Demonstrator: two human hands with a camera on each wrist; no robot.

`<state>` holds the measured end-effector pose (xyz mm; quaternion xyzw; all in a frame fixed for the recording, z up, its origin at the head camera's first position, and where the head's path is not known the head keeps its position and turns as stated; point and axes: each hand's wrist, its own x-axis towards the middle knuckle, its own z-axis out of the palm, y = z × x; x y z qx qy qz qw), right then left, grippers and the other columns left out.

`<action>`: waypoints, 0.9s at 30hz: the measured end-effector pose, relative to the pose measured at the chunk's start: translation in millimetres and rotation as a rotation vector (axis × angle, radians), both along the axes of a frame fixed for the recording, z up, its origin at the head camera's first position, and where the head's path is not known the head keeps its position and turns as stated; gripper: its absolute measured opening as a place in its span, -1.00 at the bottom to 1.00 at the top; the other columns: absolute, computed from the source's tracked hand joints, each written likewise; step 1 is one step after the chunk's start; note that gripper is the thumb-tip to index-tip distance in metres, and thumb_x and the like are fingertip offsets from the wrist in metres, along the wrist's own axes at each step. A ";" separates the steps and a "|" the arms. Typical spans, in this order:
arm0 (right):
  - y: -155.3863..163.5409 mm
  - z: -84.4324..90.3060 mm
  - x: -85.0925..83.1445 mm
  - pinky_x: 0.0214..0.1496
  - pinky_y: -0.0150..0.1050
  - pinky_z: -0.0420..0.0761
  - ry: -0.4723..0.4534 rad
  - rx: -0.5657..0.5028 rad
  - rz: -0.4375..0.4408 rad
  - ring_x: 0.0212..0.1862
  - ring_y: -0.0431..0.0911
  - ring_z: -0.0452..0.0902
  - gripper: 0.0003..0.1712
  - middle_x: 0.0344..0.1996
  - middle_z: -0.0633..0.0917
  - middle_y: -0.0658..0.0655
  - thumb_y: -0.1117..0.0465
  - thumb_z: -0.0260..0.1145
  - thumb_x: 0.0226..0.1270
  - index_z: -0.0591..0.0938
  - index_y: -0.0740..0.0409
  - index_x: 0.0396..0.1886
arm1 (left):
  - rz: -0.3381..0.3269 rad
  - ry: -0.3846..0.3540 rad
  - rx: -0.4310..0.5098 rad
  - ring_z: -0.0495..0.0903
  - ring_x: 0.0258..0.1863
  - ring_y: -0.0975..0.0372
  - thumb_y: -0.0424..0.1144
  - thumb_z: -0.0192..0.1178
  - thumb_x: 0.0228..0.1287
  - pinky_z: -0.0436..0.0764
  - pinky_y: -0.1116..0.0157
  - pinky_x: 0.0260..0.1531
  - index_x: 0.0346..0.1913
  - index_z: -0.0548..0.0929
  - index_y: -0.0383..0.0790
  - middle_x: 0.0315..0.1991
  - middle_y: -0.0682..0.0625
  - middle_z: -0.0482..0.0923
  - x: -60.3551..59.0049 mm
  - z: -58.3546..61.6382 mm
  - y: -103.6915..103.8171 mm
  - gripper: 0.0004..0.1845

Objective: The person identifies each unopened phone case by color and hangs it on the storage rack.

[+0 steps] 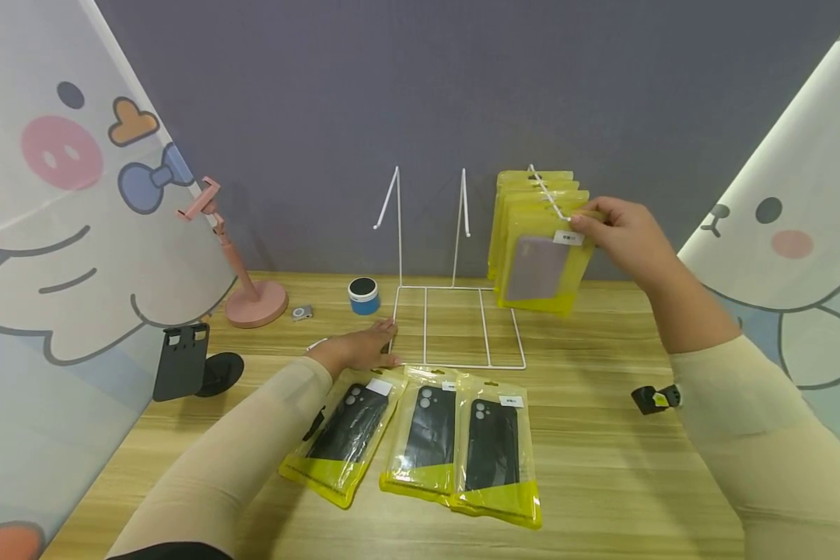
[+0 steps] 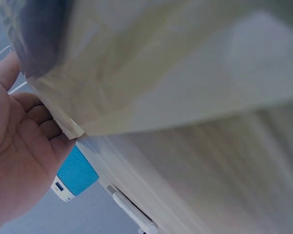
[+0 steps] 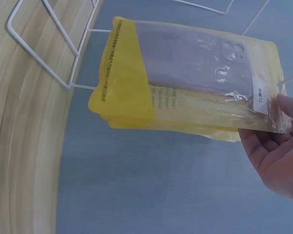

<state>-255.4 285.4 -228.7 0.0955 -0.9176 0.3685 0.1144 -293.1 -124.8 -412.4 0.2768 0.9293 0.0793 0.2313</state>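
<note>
At the right, my right hand (image 1: pixel 626 237) pinches the top corner of a yellow packaged lilac phone case (image 3: pixel 195 56) between thumb and fingers. That package hangs with several others on the right prong of a white wire rack (image 1: pixel 456 365). My left hand (image 1: pixel 360 347) rests at the left front corner of the rack's base, fingers by the left wire. In the left wrist view a blurred package edge hides part of its fingers. Just in front of the rack lie three packaged black phone cases (image 1: pixel 350 424), (image 1: pixel 430 428), (image 1: pixel 493 443), side by side.
A blue speaker (image 1: pixel 365 300) stands behind my left hand. Further left are a pink phone stand (image 1: pixel 255 303), a small grey gadget (image 1: pixel 302 313) and a black phone stand (image 1: pixel 182 362). A small black item (image 1: pixel 654 400) lies by my right sleeve. Two bare prongs rise at the rack's back.
</note>
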 end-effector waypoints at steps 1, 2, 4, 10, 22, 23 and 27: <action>-0.8 0.5 -1.8 -0.25 -0.17 0.39 0.002 0.010 -0.008 -0.22 -0.01 0.38 -0.43 -0.29 0.58 0.09 -0.28 0.13 0.40 0.60 0.11 -0.02 | -0.001 0.000 0.002 -0.29 0.57 -0.07 0.16 -0.03 0.48 -0.09 0.00 0.52 0.56 -0.16 -0.37 0.59 -0.23 -0.30 0.1 0.0 0.1 -0.09; -1.5 0.9 -3.9 -0.26 -0.17 0.38 0.007 0.021 -0.017 -0.24 -0.01 0.38 -0.43 -0.30 0.57 0.09 -0.28 0.13 0.41 0.60 0.11 -0.02 | -0.002 0.001 0.005 -0.29 0.57 -0.08 0.15 -0.03 0.48 -0.08 0.00 0.52 0.55 -0.15 -0.38 0.59 -0.24 -0.30 0.2 0.0 0.2 -0.09; -2.5 1.8 -8.0 -0.29 -0.17 0.37 0.011 0.031 -0.034 -0.26 -0.04 0.37 -0.43 -0.32 0.57 0.06 -0.29 0.13 0.41 0.61 0.11 -0.04 | -0.004 0.002 0.006 -0.28 0.57 -0.08 0.15 -0.03 0.49 -0.08 -0.01 0.52 0.55 -0.15 -0.39 0.59 -0.24 -0.29 0.3 0.1 0.3 -0.09; -2.6 1.6 -18.5 -0.39 -0.18 0.35 0.024 0.057 -0.076 -0.34 -0.04 0.35 -0.42 -0.40 0.56 0.04 -0.31 0.13 0.38 0.60 0.12 -0.09 | -0.001 -0.011 0.020 -0.29 0.57 -0.08 0.13 -0.02 0.49 -0.09 -0.01 0.52 0.55 -0.15 -0.39 0.59 -0.24 -0.30 0.3 0.9 0.5 -0.10; -5.1 0.4 -20.8 -0.22 -0.11 0.40 0.021 0.077 -0.119 -0.16 0.01 0.38 -0.22 -0.08 0.53 0.15 -0.41 0.05 0.35 0.49 0.14 0.21 | -0.012 0.010 0.004 -0.30 0.58 -0.05 0.16 -0.04 0.48 -0.09 0.02 0.53 0.56 -0.15 -0.36 0.59 -0.22 -0.30 -0.9 -3.3 -0.6 -0.09; -4.3 0.0 -19.6 -0.16 -0.08 0.42 0.019 0.070 -0.117 -0.09 0.02 0.40 -0.18 -0.03 0.52 0.16 -0.42 0.05 0.34 0.45 0.13 0.26 | -0.012 0.011 0.003 -0.30 0.58 -0.05 0.17 -0.04 0.48 -0.09 0.02 0.53 0.56 -0.15 -0.36 0.59 -0.22 -0.30 -0.8 -3.2 -0.5 -0.09; 2.3 -4.8 -12.8 0.13 0.15 0.44 0.018 0.018 -0.091 0.21 0.14 0.39 -0.11 0.22 0.43 0.24 -0.38 0.04 0.37 0.24 0.09 0.46 | -0.015 0.018 0.010 -0.28 0.57 -0.08 0.15 -0.03 0.48 -0.08 0.00 0.52 0.55 -0.13 -0.39 0.59 -0.25 -0.28 -0.9 -1.8 -0.3 -0.10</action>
